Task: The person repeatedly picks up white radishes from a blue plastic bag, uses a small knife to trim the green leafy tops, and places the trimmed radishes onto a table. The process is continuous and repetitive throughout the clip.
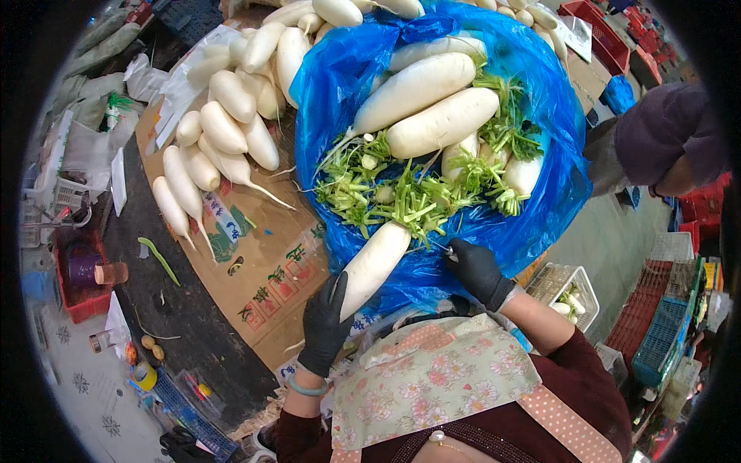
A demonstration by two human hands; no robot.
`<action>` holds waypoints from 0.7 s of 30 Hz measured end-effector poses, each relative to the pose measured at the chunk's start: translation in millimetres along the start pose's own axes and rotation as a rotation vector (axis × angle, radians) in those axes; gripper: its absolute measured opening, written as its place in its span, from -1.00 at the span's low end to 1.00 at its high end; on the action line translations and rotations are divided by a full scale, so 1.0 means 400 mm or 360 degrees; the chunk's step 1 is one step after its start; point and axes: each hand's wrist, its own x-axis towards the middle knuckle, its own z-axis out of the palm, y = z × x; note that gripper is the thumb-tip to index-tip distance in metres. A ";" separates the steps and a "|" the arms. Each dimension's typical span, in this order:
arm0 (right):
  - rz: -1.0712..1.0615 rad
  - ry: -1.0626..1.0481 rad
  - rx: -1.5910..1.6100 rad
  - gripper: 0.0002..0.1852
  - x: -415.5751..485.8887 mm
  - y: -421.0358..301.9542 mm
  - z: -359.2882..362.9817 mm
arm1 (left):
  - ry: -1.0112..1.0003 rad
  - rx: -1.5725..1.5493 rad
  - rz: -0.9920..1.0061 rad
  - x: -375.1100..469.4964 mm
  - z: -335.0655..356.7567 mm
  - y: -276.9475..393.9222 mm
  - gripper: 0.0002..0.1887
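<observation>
My left hand [325,324], in a black glove, is closed round the lower end of a white daikon radish [377,263]. The radish slants up towards cut green leaf stalks [425,199] on an open blue plastic bag [399,289]. My right hand [476,272], also gloved in black, grips a small knife [450,251]; its thin blade points left towards the radish's leafy end, and the handle is mostly hidden in the fist. Beyond the stalks, larger daikon radishes [443,122] lie in the bag.
Trimmed radishes [224,127] are piled on flattened cardboard [278,260] at the left. A cut green stalk [159,260] lies on the dark tabletop [197,312]. At the right stand a white plastic basket [590,295] holding radishes and a person in dark clothing [666,139].
</observation>
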 end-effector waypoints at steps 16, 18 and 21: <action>-0.0190 -0.0119 0.0028 -0.79 0.114 0.032 0.045 | 0.0186 0.0011 -0.0035 0.039 0.037 0.016 -0.24; -0.0158 -0.0115 0.0279 -0.77 0.122 0.058 0.035 | 0.0331 0.0038 0.0009 0.087 0.044 0.041 -0.23; 0.0239 -0.0171 0.0901 -0.73 0.131 0.081 0.025 | 0.0228 0.0001 -0.0164 0.182 0.042 0.067 -0.24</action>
